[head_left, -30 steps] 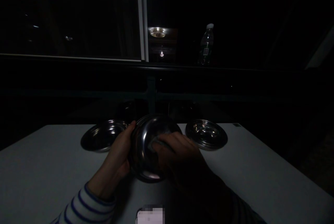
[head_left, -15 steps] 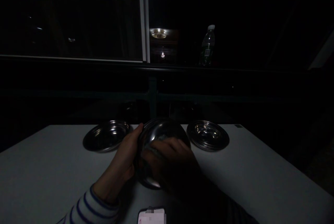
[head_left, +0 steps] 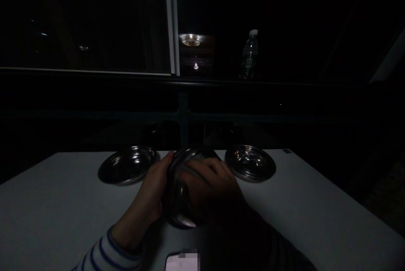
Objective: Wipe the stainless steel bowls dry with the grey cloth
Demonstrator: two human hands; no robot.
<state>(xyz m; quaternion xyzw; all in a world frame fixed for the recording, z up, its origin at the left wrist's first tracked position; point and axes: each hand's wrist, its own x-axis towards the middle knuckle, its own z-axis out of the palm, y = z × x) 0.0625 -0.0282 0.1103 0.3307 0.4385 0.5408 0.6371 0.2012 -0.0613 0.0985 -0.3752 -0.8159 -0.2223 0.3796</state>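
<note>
My left hand is closed on the left rim of a shiny metal plate, thumb along its edge, holding it tilted above the table. My right hand presses over the inside of this plate with its fingers bent. Between those fingers shows the edge of a thin greyish cloth-like piece; the dark hides most of it. Behind, to the left, lies one metal plate. Back right is a stack of metal plates.
A white table carries everything. Close to me at its front lies a phone with a lit screen. A clear plastic bottle stands on the dark ledge beyond, near a window frame. The room is very dim.
My right hand has shifted slightly up across the plate, and the plate has turned a little in my left hand. The whole view has slid slightly.
</note>
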